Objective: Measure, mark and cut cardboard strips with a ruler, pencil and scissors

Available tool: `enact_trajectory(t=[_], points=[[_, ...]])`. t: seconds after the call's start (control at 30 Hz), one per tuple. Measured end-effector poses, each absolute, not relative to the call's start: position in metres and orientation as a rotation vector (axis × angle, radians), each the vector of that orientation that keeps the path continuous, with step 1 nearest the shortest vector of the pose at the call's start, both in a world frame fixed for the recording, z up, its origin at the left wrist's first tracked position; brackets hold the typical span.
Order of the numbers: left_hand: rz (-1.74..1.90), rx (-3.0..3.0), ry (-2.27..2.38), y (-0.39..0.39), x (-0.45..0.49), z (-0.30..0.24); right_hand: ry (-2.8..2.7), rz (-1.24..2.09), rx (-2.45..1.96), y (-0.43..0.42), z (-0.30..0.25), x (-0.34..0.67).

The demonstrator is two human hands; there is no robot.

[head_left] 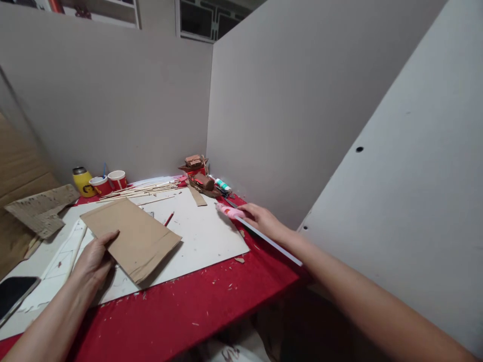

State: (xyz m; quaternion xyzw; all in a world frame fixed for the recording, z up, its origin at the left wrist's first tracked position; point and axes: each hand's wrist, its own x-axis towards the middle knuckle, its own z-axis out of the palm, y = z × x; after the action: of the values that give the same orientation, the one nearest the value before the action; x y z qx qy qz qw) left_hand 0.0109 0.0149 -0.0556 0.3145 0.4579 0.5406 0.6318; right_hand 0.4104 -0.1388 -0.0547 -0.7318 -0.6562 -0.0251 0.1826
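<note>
Grey partition boards are closing off the back and right side of my workspace, and I am looking down at a table (211, 311) covered in red cloth and littered with small shavings. On it a white cutting board (204, 236) is lying flat as a work surface.

My left hand (94, 259) is pressing down on the near corner of a brown cardboard sheet (132, 236), fingers spread flat over its edge rather than curled around it, apparently steadying it on the white board. My right hand (262, 218) is reaching far right and closing around a pink-handled utility knife (231, 211), which is lying beside a long metal ruler (271, 244) running along the partition's foot.

Behind the board, a bundle of thin wooden sticks (139, 191) is lying in a row, with a red pencil (169, 218) loose nearby. 2 red cups (109, 182) and a yellow bottle (83, 182) are sitting at the back left, out of the way. A small cardboard model (198, 176) and a glue tube (221, 184) are tucked into the corner. A torn cardboard scrap (41, 208) and a phone (15, 294) are resting at my far left.
</note>
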Motion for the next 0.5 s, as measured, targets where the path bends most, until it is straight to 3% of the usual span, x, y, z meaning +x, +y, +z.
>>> enact_trajectory(t=[0.27, 0.5], points=[[1.152, 0.718, 1.1, 0.0, 0.018, -0.046, -2.022, 0.064, -1.903, -0.128, -0.062, 0.381], [1.12, 0.663, 1.101, -0.012, 0.027, -0.037, -1.784, 0.074, -2.421, -0.146, -0.048, 0.426]])
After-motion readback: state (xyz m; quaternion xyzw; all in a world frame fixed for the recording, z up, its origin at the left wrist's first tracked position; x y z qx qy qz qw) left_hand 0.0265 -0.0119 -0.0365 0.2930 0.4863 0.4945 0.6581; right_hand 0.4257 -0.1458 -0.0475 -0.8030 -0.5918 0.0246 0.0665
